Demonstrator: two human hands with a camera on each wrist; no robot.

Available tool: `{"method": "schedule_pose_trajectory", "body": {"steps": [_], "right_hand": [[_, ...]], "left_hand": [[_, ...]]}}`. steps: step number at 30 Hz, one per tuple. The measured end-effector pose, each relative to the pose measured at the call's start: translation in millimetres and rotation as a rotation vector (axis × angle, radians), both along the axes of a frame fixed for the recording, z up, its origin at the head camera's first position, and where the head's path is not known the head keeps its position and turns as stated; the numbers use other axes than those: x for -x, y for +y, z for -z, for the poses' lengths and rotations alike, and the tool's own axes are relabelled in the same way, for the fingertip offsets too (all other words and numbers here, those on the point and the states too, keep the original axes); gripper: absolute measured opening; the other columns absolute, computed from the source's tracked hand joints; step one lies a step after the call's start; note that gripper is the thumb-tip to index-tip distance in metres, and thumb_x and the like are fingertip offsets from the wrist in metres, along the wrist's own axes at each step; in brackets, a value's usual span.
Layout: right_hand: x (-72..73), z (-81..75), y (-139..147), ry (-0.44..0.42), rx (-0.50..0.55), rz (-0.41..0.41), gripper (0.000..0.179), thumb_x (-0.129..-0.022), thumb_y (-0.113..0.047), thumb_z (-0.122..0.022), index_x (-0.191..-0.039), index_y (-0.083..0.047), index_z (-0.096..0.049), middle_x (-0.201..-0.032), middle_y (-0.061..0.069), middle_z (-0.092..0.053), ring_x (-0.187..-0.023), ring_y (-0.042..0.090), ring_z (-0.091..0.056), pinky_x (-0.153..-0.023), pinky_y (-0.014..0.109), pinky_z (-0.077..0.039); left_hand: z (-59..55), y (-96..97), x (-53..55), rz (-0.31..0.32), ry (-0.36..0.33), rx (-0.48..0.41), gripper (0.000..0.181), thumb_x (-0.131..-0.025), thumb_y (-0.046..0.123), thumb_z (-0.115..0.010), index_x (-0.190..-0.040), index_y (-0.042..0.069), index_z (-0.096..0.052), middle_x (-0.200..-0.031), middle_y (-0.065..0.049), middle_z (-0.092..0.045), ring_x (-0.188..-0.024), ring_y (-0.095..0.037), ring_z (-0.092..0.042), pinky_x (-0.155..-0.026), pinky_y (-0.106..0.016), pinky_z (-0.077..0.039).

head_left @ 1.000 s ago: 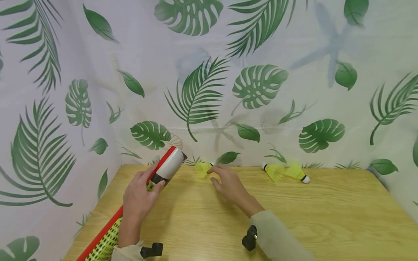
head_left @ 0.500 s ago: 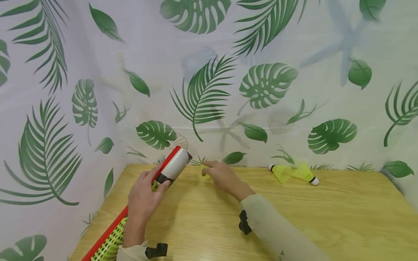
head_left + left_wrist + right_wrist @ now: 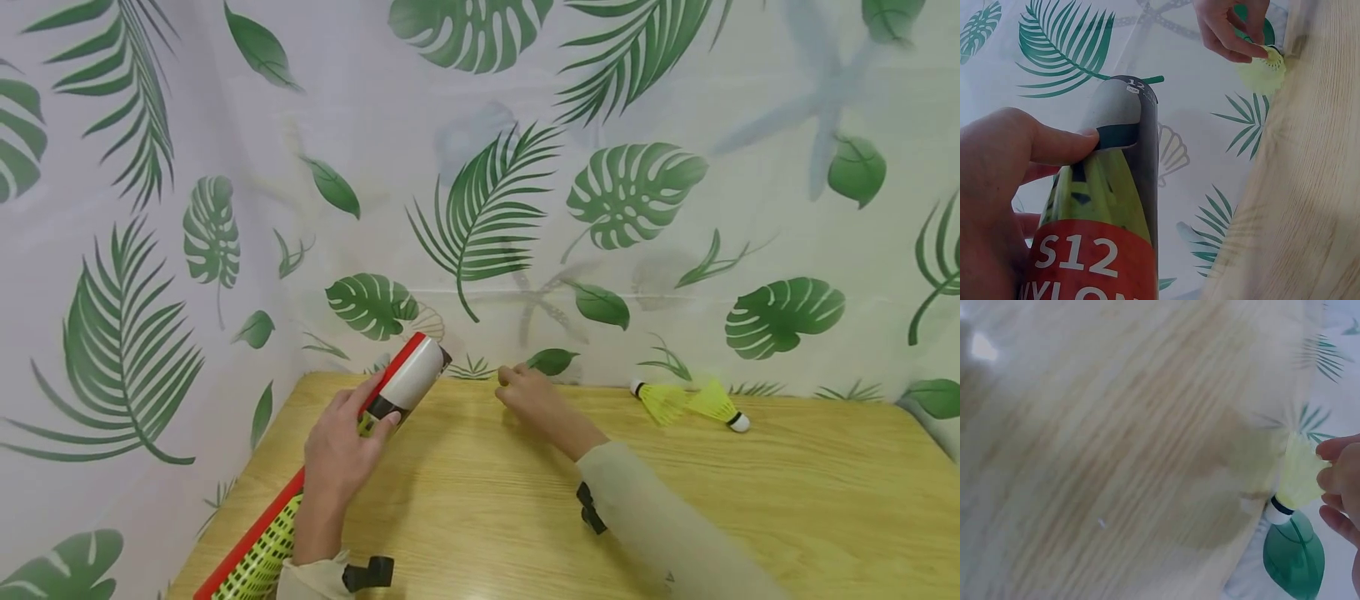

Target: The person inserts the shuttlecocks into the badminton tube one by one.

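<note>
A shuttlecock tube [image 3: 408,375], red, white and black with yellow-green shuttlecock skirts showing inside, slants up from the lower left. My left hand [image 3: 341,450] grips it near its upper end, the thumb [image 3: 1069,142] lying along the side. "S12" and part of "NYLON" are legible on the red band in the left wrist view. At the table's back edge, my right hand [image 3: 536,404] pinches a yellow shuttlecock [image 3: 1297,475] by its skirt; its white cork has a black band. In the head view that shuttlecock is hidden by the hand.
Two more yellow shuttlecocks, one [image 3: 660,402] beside the other [image 3: 720,404], lie at the back right of the wooden table [image 3: 480,517]. A leaf-patterned cloth [image 3: 495,208] hangs behind the table and at its left.
My right hand has reached the near shuttlecock and covered it in the head view; its fingers have closed on the skirt. The left hand holds the tube as before. The head view has turned slightly left.
</note>
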State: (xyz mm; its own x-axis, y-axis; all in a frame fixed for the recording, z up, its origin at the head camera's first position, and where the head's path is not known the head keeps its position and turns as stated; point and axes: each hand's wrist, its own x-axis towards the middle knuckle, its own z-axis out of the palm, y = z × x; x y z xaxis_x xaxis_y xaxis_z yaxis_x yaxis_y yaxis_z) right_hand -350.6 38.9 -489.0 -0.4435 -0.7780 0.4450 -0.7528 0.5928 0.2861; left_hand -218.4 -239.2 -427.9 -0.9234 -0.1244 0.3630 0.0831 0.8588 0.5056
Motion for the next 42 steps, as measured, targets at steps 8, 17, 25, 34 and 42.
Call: {"method": "schedule_pose_trajectory", "body": {"steps": [8, 17, 25, 34, 42], "right_hand": [[-11.5, -16.3, 23.0, -0.056, 0.137, 0.010, 0.014, -0.089, 0.008, -0.074, -0.091, -0.005, -0.071, -0.089, 0.009, -0.062, -0.076, 0.027, -0.059, -0.060, 0.036, -0.050], [-25.5, -21.2, 48.7, -0.197, 0.315, 0.083, 0.023, -0.088, 0.013, -0.072, -0.102, -0.005, -0.071, -0.097, 0.008, -0.068, -0.084, 0.026, -0.066, -0.071, 0.036, -0.057], [-52.6, -35.5, 71.7, -0.411, 0.668, 0.225, 0.014, -0.094, 0.001, -0.072, -0.106, -0.003, -0.073, -0.098, 0.009, -0.072, -0.096, 0.029, -0.066, -0.083, 0.047, -0.055], [-79.1, -34.4, 105.0, -0.415, 0.769, 0.267, 0.017, -0.093, 0.013, -0.064, -0.092, -0.003, -0.070, -0.090, 0.009, -0.070, -0.085, 0.026, -0.068, -0.075, 0.044, -0.056], [-102.5, -30.7, 132.4, -0.478, 0.847, 0.353, 0.031, -0.093, 0.016, -0.054, -0.089, -0.002, -0.079, -0.096, 0.012, -0.073, -0.086, 0.032, -0.071, -0.054, 0.028, -0.045]], "left_hand": [[-2.4, 3.4, -0.3, 0.020, 0.027, -0.001, 0.063, -0.092, 0.033, -0.077, -0.150, 0.024, -0.054, -0.125, -0.018, -0.064, -0.097, -0.035, -0.063, -0.080, -0.056, -0.053], [-1.7, 6.9, -1.7, 0.032, 0.014, 0.002, 0.062, -0.093, 0.034, -0.076, -0.150, 0.025, -0.054, -0.126, -0.018, -0.063, -0.098, -0.035, -0.063, -0.080, -0.055, -0.052], [-3.4, 21.3, -1.3, 0.113, 0.030, 0.001, 0.063, -0.092, 0.036, -0.076, -0.151, 0.026, -0.054, -0.123, -0.015, -0.064, -0.094, -0.032, -0.062, -0.077, -0.051, -0.051], [-1.5, 31.6, -1.8, 0.139, 0.024, 0.011, 0.064, -0.091, 0.033, -0.078, -0.151, 0.027, -0.054, -0.120, -0.012, -0.064, -0.093, -0.031, -0.061, -0.078, -0.051, -0.051], [-1.2, 35.0, -2.7, 0.144, 0.020, 0.018, 0.064, -0.091, 0.032, -0.077, -0.151, 0.027, -0.054, -0.121, -0.013, -0.064, -0.094, -0.031, -0.062, -0.078, -0.051, -0.051]]}}
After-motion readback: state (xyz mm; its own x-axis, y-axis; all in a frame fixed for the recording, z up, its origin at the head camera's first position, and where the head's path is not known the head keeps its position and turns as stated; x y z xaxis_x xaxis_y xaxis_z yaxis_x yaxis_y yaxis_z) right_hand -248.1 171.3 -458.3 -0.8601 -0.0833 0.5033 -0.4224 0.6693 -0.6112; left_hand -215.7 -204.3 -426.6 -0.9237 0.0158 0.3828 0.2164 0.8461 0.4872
